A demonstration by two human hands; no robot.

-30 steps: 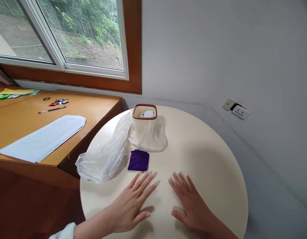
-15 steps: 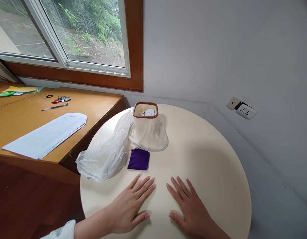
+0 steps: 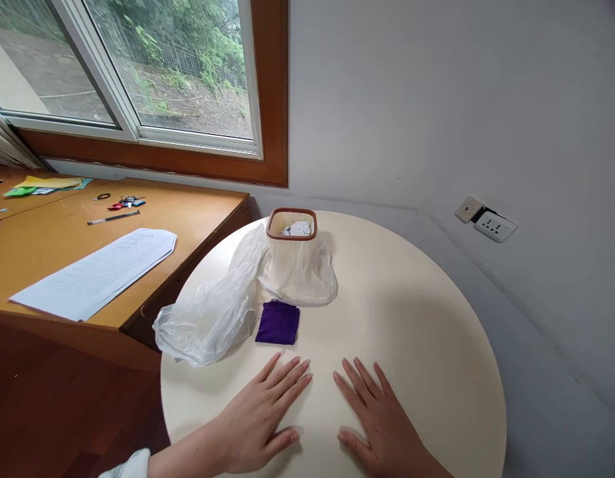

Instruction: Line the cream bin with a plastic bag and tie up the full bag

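My left hand (image 3: 265, 415) lies flat on the round cream table (image 3: 382, 265), fingers spread, holding nothing. My right hand (image 3: 380, 421) rests the same way to its right, also with nothing in it. Just beyond the left fingertips is a folded purple cloth (image 3: 277, 323). Left of the cloth lies a crumpled white plastic bag (image 3: 205, 325). Farther back stands a small square bin (image 3: 291, 238) with a brown rim, lined with a translucent bag (image 3: 312, 282) that spreads around its base. Crumpled white paper (image 3: 297, 229) shows inside the bin.
To the left, a wooden desk (image 3: 198, 209) holds paper sheets (image 3: 101, 272), a pen (image 3: 113, 218), keys (image 3: 128, 202) and coloured papers (image 3: 48, 184). A window (image 3: 182, 79) is above it. Wall sockets (image 3: 494, 226) are on the right, and the wall stands close behind the table.
Both hands stay flat in nearly the same place. The whole view has shifted slightly, so things sit a little lower in the picture; nothing on the table has moved.
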